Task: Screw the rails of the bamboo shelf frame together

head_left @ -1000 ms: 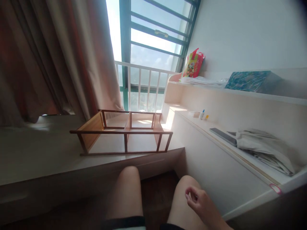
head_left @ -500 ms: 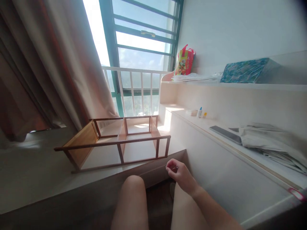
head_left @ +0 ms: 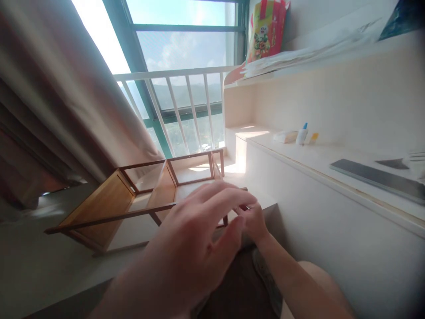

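My left hand (head_left: 199, 235) is large in the foreground, a little blurred. Its fingers are stretched and slightly curved, with the thumb apart from them, and nothing shows in its grip. Just beyond its fingertips is my right hand (head_left: 255, 221), its fingers curled together and partly covered by the left. Whatever the right fingers may hold is too small or hidden to name. Behind both hands a brown wooden shelf rack (head_left: 162, 182) lies on its side; the left hand covers part of its near rail. I cannot tell whether either hand touches it.
On the right, a pale cabinet top carries a small white bottle with a blue cap (head_left: 302, 134), a yellow cap (head_left: 313, 138) and a dark flat bar (head_left: 381, 178). Above is a shelf with a red and green bag (head_left: 268, 33). A curtain (head_left: 83, 102) and white railing (head_left: 189, 97) stand behind.
My left hand has come into view from below, reaching toward the right hand. The view has shifted, so the rack and cabinet appear nearer. My right hand stays curled.
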Motion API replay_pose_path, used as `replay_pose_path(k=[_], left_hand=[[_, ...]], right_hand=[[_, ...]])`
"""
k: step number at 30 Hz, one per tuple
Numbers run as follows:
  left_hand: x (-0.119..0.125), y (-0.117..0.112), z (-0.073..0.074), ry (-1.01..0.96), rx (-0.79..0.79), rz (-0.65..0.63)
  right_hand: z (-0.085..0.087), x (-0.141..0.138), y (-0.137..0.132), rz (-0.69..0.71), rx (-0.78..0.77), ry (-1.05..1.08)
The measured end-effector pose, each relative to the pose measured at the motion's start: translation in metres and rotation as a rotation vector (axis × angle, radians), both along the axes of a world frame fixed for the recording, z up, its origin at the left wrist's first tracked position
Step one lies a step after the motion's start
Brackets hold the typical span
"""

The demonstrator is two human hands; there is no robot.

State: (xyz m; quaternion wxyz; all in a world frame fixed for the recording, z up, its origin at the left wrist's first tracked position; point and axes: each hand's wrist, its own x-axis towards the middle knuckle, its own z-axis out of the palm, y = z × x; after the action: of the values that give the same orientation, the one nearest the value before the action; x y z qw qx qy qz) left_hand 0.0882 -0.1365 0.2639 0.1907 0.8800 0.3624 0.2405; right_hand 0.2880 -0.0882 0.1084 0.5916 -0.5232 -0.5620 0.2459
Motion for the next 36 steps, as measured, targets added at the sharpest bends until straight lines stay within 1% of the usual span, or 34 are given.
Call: replay_pose_path(k=[1,2,3,5,7,9,10,12,15,18,27,33,36], left_hand=[[0.014,0.025,0.001,0.03,0.064,-0.058],[0.025,0.05,-0.002,0.062,0.126,-0.104],[0.035,0.072,-0.01,0.085,0.182,-0.134],[0.046,0.107,-0.033,0.165,0.201,-0.142],[0.05,0.128,-0.057,0.24,0.184,-0.136],[0.052,0.138,-0.073,0.286,0.158,-0.128],[0.053,0.141,-0.078,0.294,0.149,-0.123],[0.055,0.143,-0.082,0.291,0.137,-0.12],[0.058,0.142,-0.08,0.284,0.126,-0.116],[0.059,0.14,-0.078,0.301,0.119,-0.1],[0.06,0.139,-0.081,0.326,0.132,-0.063],[0.06,0.138,-0.081,0.323,0.134,-0.049],[0.06,0.138,-0.081,0.316,0.133,-0.046]], right_hand=[[-0.007,0.004,0.001,-0.031,0.003,0.027],[-0.014,0.007,0.002,-0.063,0.001,0.06],[-0.021,0.009,0.003,-0.079,-0.011,0.086],[-0.03,0.01,0.005,-0.06,-0.041,0.108],[-0.032,0.01,0.007,-0.003,-0.053,0.108],[-0.03,0.008,0.011,0.044,-0.04,0.114],[-0.027,0.007,0.013,0.054,-0.026,0.121],[-0.023,0.006,0.018,0.054,0.004,0.137],[-0.021,0.006,0.024,0.027,0.041,0.158],[-0.023,0.006,0.027,0.039,0.058,0.162],[-0.024,0.001,0.032,0.042,0.126,0.147],[-0.025,-0.001,0.034,0.019,0.102,0.208],[-0.025,-0.003,0.035,-0.023,0.104,0.263]])
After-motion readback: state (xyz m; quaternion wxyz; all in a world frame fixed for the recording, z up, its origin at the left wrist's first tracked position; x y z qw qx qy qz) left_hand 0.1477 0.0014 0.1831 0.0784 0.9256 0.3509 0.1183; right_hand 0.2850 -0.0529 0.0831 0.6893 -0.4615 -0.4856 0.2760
